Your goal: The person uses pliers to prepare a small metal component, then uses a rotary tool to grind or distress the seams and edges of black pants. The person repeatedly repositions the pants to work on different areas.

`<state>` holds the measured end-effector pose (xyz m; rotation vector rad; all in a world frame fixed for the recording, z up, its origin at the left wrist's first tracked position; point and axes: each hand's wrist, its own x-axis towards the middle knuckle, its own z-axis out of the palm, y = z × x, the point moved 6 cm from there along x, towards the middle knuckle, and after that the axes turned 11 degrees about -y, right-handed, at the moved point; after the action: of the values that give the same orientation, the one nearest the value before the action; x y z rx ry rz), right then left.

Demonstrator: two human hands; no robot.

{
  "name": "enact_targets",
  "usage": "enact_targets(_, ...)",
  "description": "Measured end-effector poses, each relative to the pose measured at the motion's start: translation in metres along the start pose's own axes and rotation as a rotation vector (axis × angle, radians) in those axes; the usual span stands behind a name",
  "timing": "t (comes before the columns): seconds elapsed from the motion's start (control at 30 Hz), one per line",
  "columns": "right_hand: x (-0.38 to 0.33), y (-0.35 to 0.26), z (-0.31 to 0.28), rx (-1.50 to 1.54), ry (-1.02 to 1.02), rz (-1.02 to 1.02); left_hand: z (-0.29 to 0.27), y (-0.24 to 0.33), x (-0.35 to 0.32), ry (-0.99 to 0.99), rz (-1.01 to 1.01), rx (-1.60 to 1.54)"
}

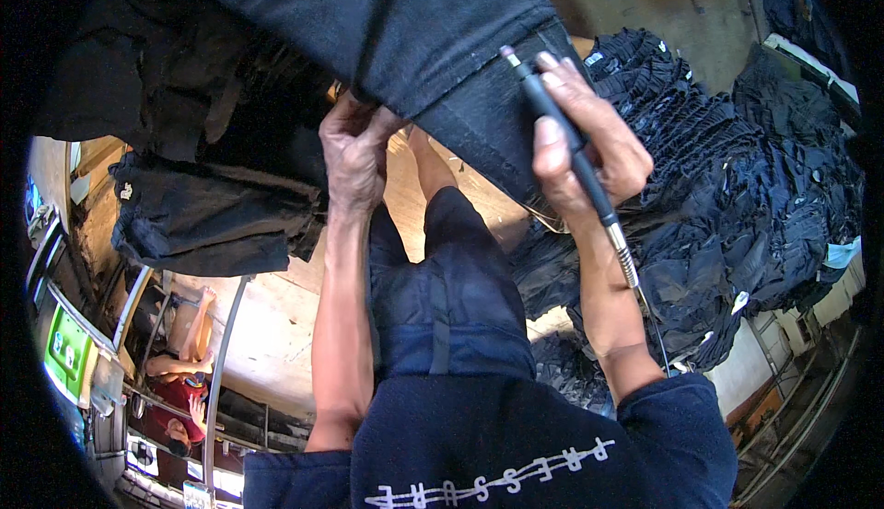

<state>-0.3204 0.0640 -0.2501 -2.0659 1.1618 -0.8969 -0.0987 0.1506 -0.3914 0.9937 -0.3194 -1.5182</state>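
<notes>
My left hand (354, 155) pinches the near edge of a black denim garment (460, 12), which stretches away toward the top of the view. In my right hand (603, 145) is a slim dark rotary handpiece (592, 185), held like a pen. Its small pinkish tip (505, 52) is over the garment, close to a stitched seam; I cannot tell whether it touches the cloth. Pale worn streaks show along that seam. From the handpiece's rear end, a spring sleeve and a thin cord run down beside my right forearm.
A large heap of crumpled dark garments (700, 178) lies to the right. Another folded dark garment (216, 219) is at the left, below more black cloth (110, 76). At the lower left, a person in a red top (173, 403) is behind a curved metal rail (217, 389).
</notes>
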Motion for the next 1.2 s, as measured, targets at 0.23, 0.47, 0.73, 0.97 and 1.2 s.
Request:
enact_targets(0.23,-0.001,-0.003,-0.003,0.098,-0.021,-0.015,0.024,0.049,-0.011,0.042,0.098,0.457)
enact_targets(0.47,-0.004,-0.012,0.021,0.073,-0.197,-0.207,0.026,0.039,-0.008,-0.014,0.253,0.392)
enact_targets(0.73,-0.002,-0.015,0.027,0.042,-0.239,-0.229,0.025,0.032,-0.010,0.000,0.276,0.399)
enact_targets(0.97,-0.002,-0.015,0.027,0.041,-0.242,-0.234,0.025,0.031,-0.009,-0.004,0.281,0.368)
enact_targets(1.2,-0.003,-0.013,0.025,0.004,-0.219,-0.217,0.025,0.032,-0.009,-0.030,0.277,0.404)
